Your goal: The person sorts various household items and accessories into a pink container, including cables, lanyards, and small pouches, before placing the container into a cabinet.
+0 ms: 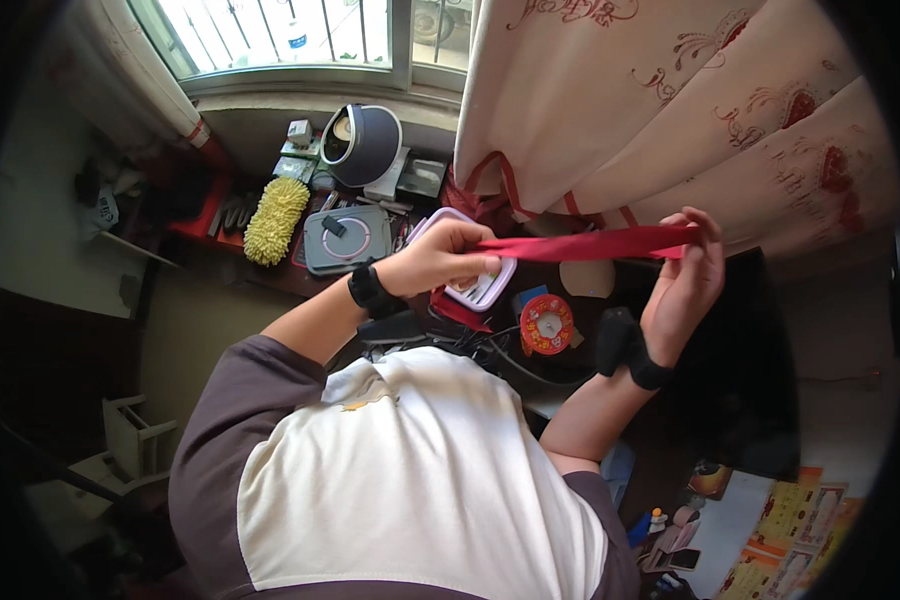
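Note:
A red fabric strip (585,244), like a ribbon or sash, stretches nearly level between my two hands. My left hand (445,255) pinches one end between thumb and fingers, above a white-and-purple rectangular container (488,292). At the other end, my right hand (698,262) is raised higher and grips the strip with the fingertips. Each wrist wears a black band. Below the left hand, another piece of red fabric (460,311) hangs beside the container. A round red box with a patterned rim (547,324) rests on the dark table under the strip.
A grey-lidded box (347,240), a fluffy yellow duster (276,221) and a dark sun visor (375,146) stand at the back left by the window. A patterned curtain (660,110) hangs close behind the strip. Papers (785,530) and small items lie at lower right.

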`<state>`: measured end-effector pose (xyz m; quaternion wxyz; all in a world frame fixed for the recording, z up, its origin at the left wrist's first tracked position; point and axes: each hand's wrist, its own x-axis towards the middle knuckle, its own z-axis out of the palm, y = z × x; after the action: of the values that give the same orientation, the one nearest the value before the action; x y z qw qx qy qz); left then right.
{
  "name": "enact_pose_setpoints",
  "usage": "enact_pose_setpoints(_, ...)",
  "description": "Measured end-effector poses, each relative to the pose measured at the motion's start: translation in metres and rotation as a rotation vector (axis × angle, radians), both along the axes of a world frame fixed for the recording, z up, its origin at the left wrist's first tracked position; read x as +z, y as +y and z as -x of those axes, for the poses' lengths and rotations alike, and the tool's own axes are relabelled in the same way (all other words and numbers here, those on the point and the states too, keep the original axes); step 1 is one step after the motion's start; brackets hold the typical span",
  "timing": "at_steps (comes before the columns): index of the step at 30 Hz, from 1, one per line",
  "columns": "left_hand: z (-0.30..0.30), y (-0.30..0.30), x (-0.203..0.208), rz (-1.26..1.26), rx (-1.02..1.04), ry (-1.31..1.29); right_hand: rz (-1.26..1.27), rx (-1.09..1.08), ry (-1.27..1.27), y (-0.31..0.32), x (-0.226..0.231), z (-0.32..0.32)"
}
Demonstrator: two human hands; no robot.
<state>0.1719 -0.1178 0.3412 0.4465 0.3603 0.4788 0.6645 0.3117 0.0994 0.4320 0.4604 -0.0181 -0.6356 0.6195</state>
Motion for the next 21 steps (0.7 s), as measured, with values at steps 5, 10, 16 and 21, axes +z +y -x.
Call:
enact_pose_setpoints(5,0.020,-0.009,0.011,-0.117,0.113,-0.154,0.013,0.007,-0.220,0.027,-0.047,0.002)
enact_pose_setpoints(10,0.040,-0.006,0.041,-0.060,0.227,0.034,0.016,0.204,-0.487,0.028,-0.107,0.000)
enact_pose_setpoints(16,0.048,-0.006,0.067,0.079,0.133,0.507,0.061,0.232,-0.582,0.025,-0.136,-0.005)
enact_pose_setpoints(21,0.065,0.007,0.073,-0.023,0.196,0.430,-0.029,0.406,-0.587,0.004,-0.127,-0.004)
